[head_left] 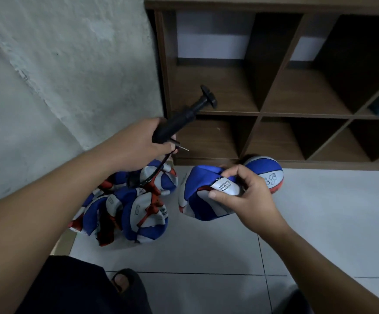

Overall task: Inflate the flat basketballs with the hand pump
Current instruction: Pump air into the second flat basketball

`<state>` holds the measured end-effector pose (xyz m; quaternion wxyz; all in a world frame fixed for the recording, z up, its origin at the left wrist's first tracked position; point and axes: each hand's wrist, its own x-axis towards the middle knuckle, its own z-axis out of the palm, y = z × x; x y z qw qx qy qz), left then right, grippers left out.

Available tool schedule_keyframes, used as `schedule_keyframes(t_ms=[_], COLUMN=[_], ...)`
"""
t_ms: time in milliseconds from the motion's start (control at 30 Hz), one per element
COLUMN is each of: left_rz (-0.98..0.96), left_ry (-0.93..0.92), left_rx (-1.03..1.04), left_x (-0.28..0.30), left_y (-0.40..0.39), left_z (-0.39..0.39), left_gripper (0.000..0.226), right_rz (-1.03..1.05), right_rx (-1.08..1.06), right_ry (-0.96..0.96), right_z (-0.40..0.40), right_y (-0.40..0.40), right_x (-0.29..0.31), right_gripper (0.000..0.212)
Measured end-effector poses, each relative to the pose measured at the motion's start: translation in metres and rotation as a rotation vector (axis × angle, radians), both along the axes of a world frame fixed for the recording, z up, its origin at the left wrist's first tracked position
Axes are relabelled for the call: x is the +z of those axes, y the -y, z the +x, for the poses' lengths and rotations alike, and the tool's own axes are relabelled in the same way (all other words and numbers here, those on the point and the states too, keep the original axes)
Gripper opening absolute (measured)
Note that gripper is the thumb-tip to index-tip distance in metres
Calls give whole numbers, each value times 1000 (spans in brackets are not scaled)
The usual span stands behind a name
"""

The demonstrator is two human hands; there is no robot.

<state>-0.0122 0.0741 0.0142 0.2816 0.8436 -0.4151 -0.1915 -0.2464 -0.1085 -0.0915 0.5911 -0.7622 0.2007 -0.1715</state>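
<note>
- The left hand (136,143) grips the black hand pump (179,122) around the lower end of its barrel, fingers curled round it, held in the air in front of the shelf unit (274,114).
- The pump's long axis runs diagonally: the T-handle (208,96) points up and to the right, toward the shelf, and the barrel end sits down-left in the fist.
- A thin metal needle (185,148) sticks out just below the fist, pointing right and slightly down, apart from any ball; a dark hose (154,175) loops down from the hand.
- The right hand (245,193) pinches a flat, folded blue, white and red basketball (203,200), thumb and fingers clamped on a white panel with small printed text; the ball is held just above the tiled floor (206,252).
- A rounder, inflated ball (266,171) lies just behind that hand, against the base of the shelf.
- A heap of flat balls (125,207) rests on the floor below the left forearm, near the wall (59,64).
- A sandalled foot (125,282) shows at the bottom edge.
</note>
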Motion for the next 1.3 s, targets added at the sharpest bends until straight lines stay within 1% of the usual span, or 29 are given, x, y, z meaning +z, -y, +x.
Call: schedule_keyframes(t_ms=[100,200,267,400,500,700,933,1100,1300], left_rz=[-37,-46,-51,-31,-15,7,13,11,6], left_ry=[-63,-120,-117,-69,-28,52,59,65,84], left_rx=[-43,-118,-145,-175,-168,-194,-212,-201,-202], left_x=[12,17,17,15,12,2,-1,-3,-5], left_y=[4,6,9,11,12,14,16,17,18], left_z=[-21,-40,-49,-56,-55,-51,-49,-50,-50], left_gripper=[8,7,5,10,19,15,20,17,17], right_rz=[-48,-138,-232,-370,-388,-400,-446,-434,-434], right_rx=[-48,-43,-29,-31,-38,-55,-34,-31,-22], right_ry=[60,58,31,20,18,41,-3,4,15], right_z=[-12,-17,-15,-6,-2,1,5,7,7], right_y=[-4,-5,-7,-14,-14,-10,-12,-12,-12], right_x=[4,10,9,5,6,8,4,5,6], right_gripper=[48,34,30,32,30,38,33,28,29])
